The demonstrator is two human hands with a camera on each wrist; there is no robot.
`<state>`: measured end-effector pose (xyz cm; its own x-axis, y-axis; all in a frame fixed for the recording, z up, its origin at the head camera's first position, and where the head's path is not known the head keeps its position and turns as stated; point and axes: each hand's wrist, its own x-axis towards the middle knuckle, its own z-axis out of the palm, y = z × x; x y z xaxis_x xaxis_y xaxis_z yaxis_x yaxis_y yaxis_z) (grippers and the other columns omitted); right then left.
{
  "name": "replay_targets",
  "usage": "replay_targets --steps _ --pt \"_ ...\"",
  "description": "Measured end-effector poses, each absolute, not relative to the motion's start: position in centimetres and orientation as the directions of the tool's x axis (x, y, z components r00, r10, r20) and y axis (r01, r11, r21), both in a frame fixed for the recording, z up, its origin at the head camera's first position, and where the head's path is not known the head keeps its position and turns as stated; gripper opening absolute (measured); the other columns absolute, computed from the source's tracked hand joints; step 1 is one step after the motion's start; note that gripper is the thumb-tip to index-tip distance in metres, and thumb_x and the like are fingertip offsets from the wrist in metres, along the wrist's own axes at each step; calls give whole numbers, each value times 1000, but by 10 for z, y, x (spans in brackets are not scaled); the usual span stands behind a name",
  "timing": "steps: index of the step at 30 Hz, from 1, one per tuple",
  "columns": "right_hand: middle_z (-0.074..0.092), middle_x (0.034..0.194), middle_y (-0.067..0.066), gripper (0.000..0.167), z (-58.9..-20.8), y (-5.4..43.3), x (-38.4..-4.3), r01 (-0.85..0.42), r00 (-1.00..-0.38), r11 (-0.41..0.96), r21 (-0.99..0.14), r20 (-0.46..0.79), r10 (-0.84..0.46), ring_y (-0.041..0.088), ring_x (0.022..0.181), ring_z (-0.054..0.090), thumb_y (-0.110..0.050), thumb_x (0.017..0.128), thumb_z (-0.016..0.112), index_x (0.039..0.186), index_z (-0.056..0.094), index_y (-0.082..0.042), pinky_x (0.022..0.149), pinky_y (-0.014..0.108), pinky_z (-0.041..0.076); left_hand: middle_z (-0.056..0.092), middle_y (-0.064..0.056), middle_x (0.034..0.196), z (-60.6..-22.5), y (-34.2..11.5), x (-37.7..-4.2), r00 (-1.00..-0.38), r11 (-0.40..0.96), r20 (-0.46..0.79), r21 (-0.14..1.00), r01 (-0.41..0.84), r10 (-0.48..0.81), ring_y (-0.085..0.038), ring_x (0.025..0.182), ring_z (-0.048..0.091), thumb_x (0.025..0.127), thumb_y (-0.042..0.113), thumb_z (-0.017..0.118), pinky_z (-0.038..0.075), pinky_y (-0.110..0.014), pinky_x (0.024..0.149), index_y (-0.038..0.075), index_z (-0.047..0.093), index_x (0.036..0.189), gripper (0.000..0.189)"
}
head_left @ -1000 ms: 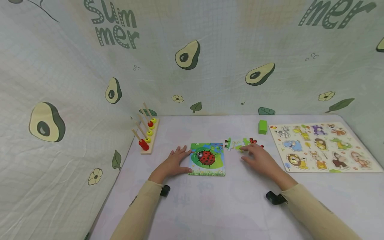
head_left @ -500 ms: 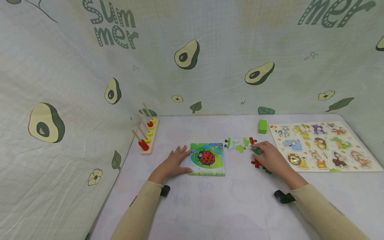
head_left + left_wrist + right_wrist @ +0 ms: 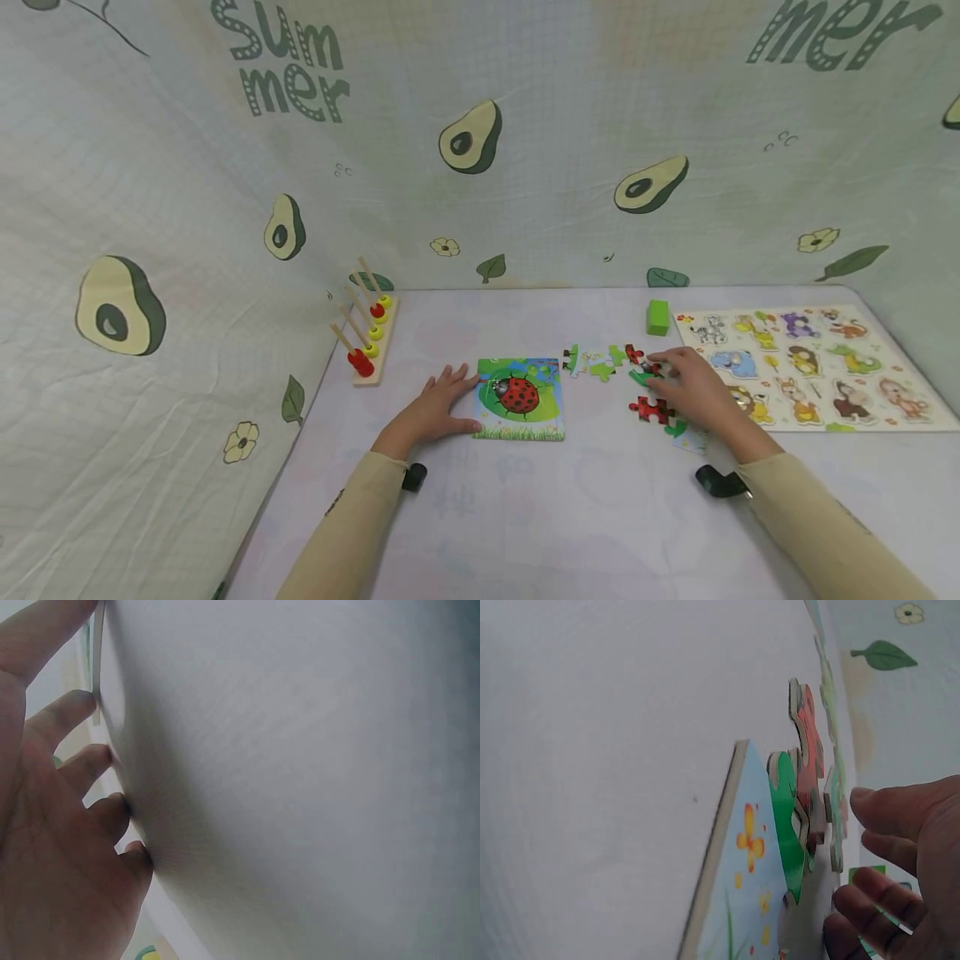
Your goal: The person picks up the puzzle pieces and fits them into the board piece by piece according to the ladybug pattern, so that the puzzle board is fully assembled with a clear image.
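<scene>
My left hand (image 3: 435, 410) lies at the left edge of a square ladybug picture board (image 3: 518, 400), its thumb and fingers spread and touching that edge. In the left wrist view those fingers (image 3: 66, 716) are straightened against the board's side. Over on the right, my right hand (image 3: 693, 393) is above loose jigsaw pieces, fingertips close to a green piece (image 3: 641, 377). Its thumb and fingers look apart in the right wrist view, with no piece seen between them. Nearer me lie a red piece (image 3: 651, 409) and a pale blue piece with flowers (image 3: 744, 859).
Light green pieces (image 3: 596, 363) lie right of the ladybug board. A green block (image 3: 657, 317) stands behind them. At the right is a large animal puzzle board (image 3: 772, 350); at the left, a peg stand (image 3: 384, 337) with red and yellow beads. A patterned cloth hangs behind.
My right hand has moved right, from the light green pieces to beside the green piece, uncovering the red and pale blue pieces. The left hand and ladybug board have stayed in place.
</scene>
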<state>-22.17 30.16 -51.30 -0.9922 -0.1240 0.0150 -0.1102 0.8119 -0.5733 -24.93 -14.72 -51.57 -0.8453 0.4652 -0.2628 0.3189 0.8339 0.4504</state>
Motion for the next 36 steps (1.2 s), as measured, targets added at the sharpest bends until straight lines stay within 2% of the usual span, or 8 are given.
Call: replay_targets --steps 9,19,27,33,36 --pt "52 132 30 57 -516 299 -226 -124 -988 843 -523 -10 -152 42 108 55 -30 95 71 139 57 2 86 59 49 16 -4 170 -515 -146 -249 -846 837 -265 444 320 463 -28 157 1 86 52 77 1 -47 126 25 35 160 89" --pt "42 121 24 57 -515 298 -228 -93 -991 809 -580 -24 -131 32 98 51 -21 93 75 140 55 5 75 42 45 17 -5 170 -514 -146 -249 -847 833 -257 451 320 464 -29 157 2 86 51 78 2 -48 126 25 37 160 89" --pt "44 112 20 46 -516 299 -227 -86 -995 807 -585 9 -99 27 87 49 -18 95 73 134 60 2 67 36 41 16 -5 170 -514 -145 -249 -847 837 -261 443 321 463 -29 157 2 86 52 77 1 -48 126 25 36 160 89" --pt "52 119 20 36 -515 300 -224 -72 -997 791 -607 49 -53 28 92 58 -16 98 68 131 64 -4 69 35 48 16 -4 170 -513 -145 -248 -845 841 -272 438 317 460 -28 157 1 86 52 77 1 -47 126 26 35 160 89" --pt "56 116 17 33 -514 301 -224 -71 -997 789 -611 59 -44 28 94 61 -17 99 68 130 65 -6 70 35 49 16 -5 170 -512 -145 -248 -843 838 -271 442 320 464 -29 157 2 86 52 78 2 -47 126 24 36 160 89"
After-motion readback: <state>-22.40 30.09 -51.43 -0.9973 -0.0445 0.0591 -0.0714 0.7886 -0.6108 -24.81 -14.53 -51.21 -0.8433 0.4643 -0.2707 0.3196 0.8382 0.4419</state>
